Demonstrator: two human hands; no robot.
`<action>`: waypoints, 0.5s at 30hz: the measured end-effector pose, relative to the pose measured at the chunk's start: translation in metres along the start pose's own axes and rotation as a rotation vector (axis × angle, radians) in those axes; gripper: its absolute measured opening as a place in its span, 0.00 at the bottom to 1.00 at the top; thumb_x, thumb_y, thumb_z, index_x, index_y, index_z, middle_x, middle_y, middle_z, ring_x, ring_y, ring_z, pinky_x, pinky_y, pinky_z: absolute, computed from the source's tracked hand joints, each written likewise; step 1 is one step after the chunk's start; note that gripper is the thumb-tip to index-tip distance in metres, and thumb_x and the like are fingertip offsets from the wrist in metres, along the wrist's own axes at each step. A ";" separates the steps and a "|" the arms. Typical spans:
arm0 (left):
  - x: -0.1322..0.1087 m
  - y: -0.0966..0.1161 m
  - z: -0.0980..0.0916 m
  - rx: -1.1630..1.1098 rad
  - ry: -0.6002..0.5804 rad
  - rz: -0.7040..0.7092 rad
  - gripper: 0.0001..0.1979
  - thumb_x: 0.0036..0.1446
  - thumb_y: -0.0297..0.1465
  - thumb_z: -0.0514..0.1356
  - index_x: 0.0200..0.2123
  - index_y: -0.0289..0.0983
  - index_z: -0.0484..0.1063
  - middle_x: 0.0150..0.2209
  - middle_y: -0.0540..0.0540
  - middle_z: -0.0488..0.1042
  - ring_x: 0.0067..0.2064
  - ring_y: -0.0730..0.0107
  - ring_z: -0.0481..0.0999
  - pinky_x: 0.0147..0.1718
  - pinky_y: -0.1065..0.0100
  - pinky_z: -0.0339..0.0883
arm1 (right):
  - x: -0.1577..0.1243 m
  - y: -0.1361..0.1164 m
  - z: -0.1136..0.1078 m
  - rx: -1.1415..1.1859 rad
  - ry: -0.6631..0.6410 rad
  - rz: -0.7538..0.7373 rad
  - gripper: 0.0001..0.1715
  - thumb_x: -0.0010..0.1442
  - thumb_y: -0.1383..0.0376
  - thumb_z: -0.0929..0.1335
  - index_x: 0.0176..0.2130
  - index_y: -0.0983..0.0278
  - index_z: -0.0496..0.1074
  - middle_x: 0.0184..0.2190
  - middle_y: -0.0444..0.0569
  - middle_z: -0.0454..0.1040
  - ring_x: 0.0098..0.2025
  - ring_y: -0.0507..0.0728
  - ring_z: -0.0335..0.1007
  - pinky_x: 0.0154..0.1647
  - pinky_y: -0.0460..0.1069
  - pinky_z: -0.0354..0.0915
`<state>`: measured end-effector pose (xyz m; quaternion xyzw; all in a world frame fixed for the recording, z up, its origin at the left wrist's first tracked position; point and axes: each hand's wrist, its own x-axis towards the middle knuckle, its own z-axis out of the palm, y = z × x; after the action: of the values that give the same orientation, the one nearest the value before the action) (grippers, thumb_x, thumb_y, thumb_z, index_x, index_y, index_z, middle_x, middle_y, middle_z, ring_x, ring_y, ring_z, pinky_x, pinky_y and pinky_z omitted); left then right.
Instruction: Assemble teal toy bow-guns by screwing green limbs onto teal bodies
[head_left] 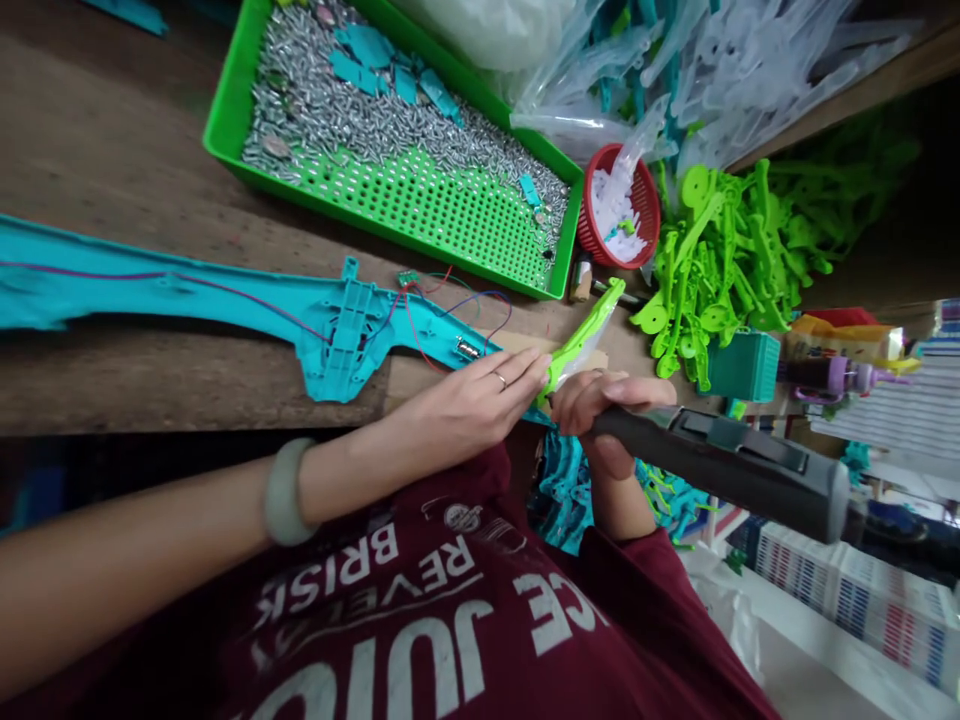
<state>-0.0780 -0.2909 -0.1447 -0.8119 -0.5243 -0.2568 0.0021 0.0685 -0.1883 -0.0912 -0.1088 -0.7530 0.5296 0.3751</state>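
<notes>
A long turquoise plastic toy shell (217, 290) lies open side up along the table, with thin wires and a small metal spring in it. My left hand (499, 390) grips its right end from above, fingers close together. Beside my fingertips, a lime-green plastic piece (577, 345) sticks up at a slant from that end. My right hand (592, 405) is wrapped round a dark electric screwdriver (720, 450). The tool's tip is hidden behind my hands. A small green circuit board (407, 279) hangs on wires by the shell's upper edge.
A green tray (375, 215) of small screws and turquoise bits stands behind the shell. A red basket (595, 235) holds white pieces. Lime-green parts (720, 260) are piled at the right, near a teal box (742, 367). Turquoise parts (566, 490) lie below the table edge.
</notes>
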 end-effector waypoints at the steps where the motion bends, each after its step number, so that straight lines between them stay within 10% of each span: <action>1: 0.000 0.000 0.000 0.007 -0.004 0.000 0.24 0.67 0.21 0.47 0.64 0.24 0.63 0.64 0.31 0.66 0.68 0.53 0.62 0.65 0.54 0.61 | 0.000 0.000 0.000 0.003 -0.018 -0.014 0.17 0.61 0.53 0.69 0.49 0.48 0.66 0.16 0.33 0.65 0.13 0.51 0.63 0.17 0.46 0.66; 15: 0.002 0.000 -0.005 -0.013 0.047 -0.003 0.23 0.66 0.19 0.47 0.62 0.23 0.65 0.62 0.30 0.69 0.66 0.54 0.66 0.64 0.54 0.64 | 0.003 -0.001 0.011 0.064 -0.027 -0.143 0.15 0.61 0.58 0.71 0.48 0.56 0.71 0.19 0.36 0.66 0.17 0.49 0.64 0.22 0.45 0.70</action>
<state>-0.0792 -0.2904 -0.1398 -0.8049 -0.5234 -0.2795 0.0088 0.0595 -0.1947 -0.0903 -0.0356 -0.7464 0.5268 0.4051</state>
